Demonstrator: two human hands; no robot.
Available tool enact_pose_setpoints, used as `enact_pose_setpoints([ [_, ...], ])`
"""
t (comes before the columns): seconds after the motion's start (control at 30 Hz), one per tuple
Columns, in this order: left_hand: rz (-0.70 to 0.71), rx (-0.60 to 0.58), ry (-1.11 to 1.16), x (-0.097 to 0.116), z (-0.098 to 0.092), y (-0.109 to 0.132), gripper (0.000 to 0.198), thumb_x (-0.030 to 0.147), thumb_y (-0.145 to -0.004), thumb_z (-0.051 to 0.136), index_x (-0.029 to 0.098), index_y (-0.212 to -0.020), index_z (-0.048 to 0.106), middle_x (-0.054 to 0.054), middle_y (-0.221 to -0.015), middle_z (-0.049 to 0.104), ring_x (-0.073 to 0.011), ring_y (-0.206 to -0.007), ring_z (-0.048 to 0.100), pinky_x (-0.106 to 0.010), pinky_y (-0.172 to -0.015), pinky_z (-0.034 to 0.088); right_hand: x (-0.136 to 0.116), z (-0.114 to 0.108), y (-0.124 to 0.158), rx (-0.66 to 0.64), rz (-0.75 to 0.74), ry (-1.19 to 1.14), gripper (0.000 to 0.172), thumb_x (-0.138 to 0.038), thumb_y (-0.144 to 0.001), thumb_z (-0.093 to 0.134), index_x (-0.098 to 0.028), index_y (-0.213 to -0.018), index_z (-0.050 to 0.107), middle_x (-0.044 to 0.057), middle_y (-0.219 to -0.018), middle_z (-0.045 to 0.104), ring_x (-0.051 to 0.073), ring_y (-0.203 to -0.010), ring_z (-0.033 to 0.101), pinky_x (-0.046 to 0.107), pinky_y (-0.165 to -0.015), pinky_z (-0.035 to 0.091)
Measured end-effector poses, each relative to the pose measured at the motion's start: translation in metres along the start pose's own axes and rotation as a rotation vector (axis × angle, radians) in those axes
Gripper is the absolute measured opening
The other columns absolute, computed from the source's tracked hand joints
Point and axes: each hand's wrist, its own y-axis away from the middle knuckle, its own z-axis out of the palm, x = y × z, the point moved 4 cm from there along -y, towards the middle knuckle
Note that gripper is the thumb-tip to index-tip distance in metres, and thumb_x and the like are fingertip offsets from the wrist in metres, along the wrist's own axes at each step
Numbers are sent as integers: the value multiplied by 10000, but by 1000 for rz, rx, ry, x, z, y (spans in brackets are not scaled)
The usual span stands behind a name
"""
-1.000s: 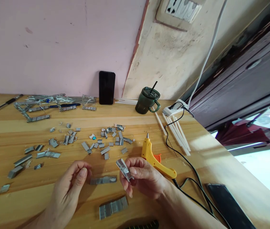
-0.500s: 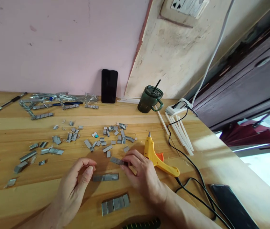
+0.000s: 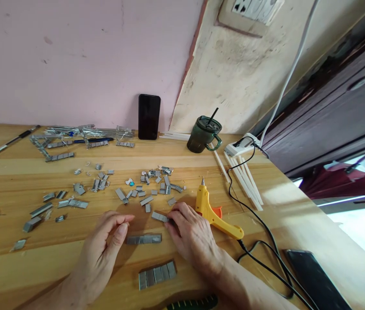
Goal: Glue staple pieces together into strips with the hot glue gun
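Wooden table (image 3: 24, 258) bears scattered staple strips (image 3: 143, 239), a glue gun (image 3: 213, 214) and a mug (image 3: 202, 137)

Daylight comes in from the window (image 3: 360, 224) on the right, which is blown out to white. The wooden surface (image 3: 24, 258) is evenly bright, with soft shadows beneath the left hand (image 3: 101, 254) and right hand (image 3: 192, 237). The centre is sharp, while the walls lean and stretch toward the edges.

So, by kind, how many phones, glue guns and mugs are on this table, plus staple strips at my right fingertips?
Phones: 2
Glue gun: 1
Mug: 1
Staple strip at the right hand: 1
Total: 5
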Motion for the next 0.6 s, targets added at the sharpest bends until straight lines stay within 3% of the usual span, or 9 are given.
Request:
enact_pose_setpoints([
  [0.6, 3, -27, 16, 5, 2, 0, 299, 431, -916, 439, 234, -948, 661, -35, -883, 658, -199, -850, 635, -279, -769, 514, -4, -2, 1, -8, 11, 40, 48, -139, -779, 632, -177, -809, 630, 58, -880, 637, 213, -770, 626, 311, -642, 506],
])
